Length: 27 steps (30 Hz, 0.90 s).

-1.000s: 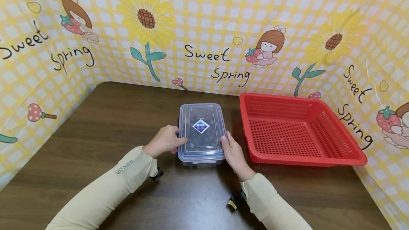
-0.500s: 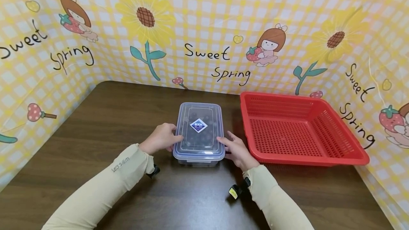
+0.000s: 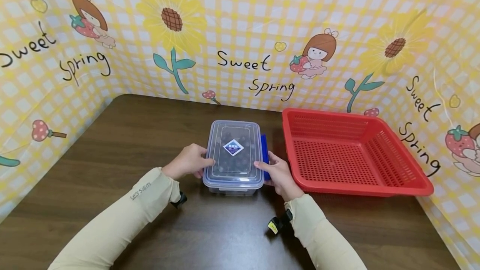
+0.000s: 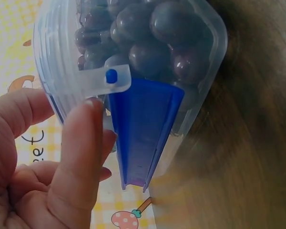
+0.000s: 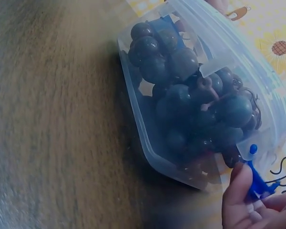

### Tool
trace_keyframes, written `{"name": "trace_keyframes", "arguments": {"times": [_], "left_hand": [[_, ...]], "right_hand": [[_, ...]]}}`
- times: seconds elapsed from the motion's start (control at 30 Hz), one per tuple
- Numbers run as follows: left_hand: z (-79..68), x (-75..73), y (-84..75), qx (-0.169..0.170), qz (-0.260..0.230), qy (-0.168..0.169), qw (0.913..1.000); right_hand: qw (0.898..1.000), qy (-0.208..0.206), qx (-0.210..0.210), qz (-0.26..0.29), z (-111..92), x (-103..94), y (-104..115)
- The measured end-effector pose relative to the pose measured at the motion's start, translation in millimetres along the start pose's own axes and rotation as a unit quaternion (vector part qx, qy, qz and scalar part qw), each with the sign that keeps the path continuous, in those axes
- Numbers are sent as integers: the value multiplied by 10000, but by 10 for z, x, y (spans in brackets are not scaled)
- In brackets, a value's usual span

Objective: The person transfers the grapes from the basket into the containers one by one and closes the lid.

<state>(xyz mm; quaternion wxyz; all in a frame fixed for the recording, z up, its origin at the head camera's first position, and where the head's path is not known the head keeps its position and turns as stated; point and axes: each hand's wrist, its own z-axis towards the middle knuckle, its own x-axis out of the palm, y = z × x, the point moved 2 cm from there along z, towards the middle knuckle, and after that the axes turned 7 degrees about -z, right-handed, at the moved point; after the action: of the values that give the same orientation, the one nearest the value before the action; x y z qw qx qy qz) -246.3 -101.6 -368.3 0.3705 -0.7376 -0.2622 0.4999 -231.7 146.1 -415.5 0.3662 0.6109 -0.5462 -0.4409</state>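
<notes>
On the table, a clear plastic food container (image 3: 236, 168) has its lid on, with a diamond-shaped label (image 3: 233, 147) on top. Dark grapes (image 5: 178, 102) show through its wall. My left hand (image 3: 189, 161) grips the left side, thumb over the lid's edge and fingers lower down. Beside that hand, a blue latch (image 4: 143, 129) hangs swung out from the wall in the left wrist view. On the other side, my right hand (image 3: 279, 174) has its thumb at the lid's edge and its fingers on the right blue latch (image 3: 265, 153), which stands out sideways.
A red perforated basket (image 3: 360, 188) stands to the right, close beside my right hand. A yellow checked cloth (image 3: 243, 20) with printed flowers rises behind and around the dark wooden table (image 3: 150, 124).
The container and my left hand have shifted slightly left. My right hand has moved to a new hold, and the right blue latch now sticks out where it was not visible before.
</notes>
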Motion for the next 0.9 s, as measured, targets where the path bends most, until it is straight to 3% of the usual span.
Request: {"name": "trace_keyframes", "arguments": {"times": [0.57,0.9], "left_hand": [[20,26,4,-8,-153,105,9998],[-5,-6,7,-44,-157,77,9998]], "right_hand": [[9998,104,-143,93,-22,5,31],[9994,127,-281,-168,-34,28,117]]}}
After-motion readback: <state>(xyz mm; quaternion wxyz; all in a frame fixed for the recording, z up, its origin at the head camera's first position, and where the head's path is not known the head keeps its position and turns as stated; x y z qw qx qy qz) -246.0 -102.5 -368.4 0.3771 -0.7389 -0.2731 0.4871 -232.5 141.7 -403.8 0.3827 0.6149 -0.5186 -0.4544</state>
